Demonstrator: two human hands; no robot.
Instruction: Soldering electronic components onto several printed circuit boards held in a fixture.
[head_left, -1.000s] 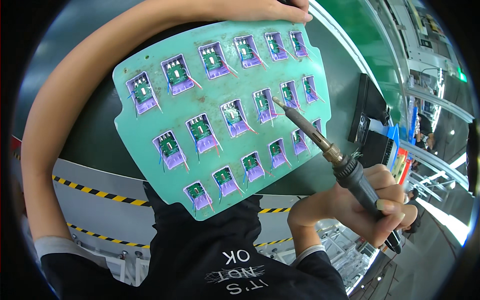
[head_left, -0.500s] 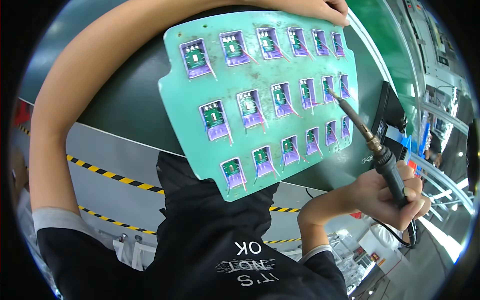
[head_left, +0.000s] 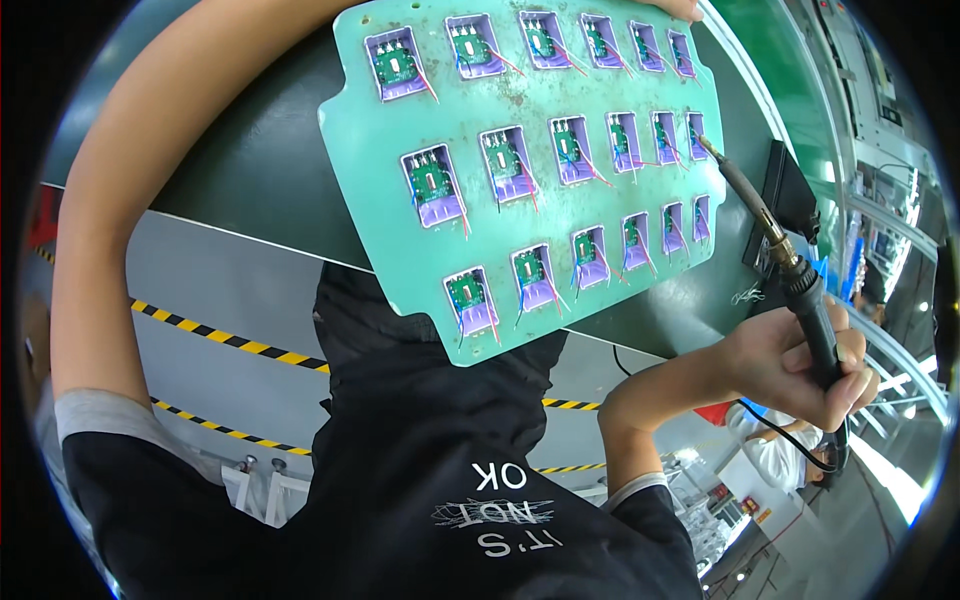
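Fingers [head_left: 850, 349] around slim, dark-handled soldering iron [head_left: 798, 284]

This is an electronics workshop: a green panel [head_left: 378, 200] holds rows of circuit boards [head_left: 432, 183], a soldering iron [head_left: 782, 248] is at its right edge, and black-and-yellow tape [head_left: 230, 338] marks the floor [head_left: 240, 295] below it.

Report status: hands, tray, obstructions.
Right hand grips soldering iron, tip at middle row's rightmost pocket. Left hand at far edge of green tray, mostly cut off. Possible snag: wires overhanging pockets.

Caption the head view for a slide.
Right hand points a soldering iron at a green tray of wired circuit boards.
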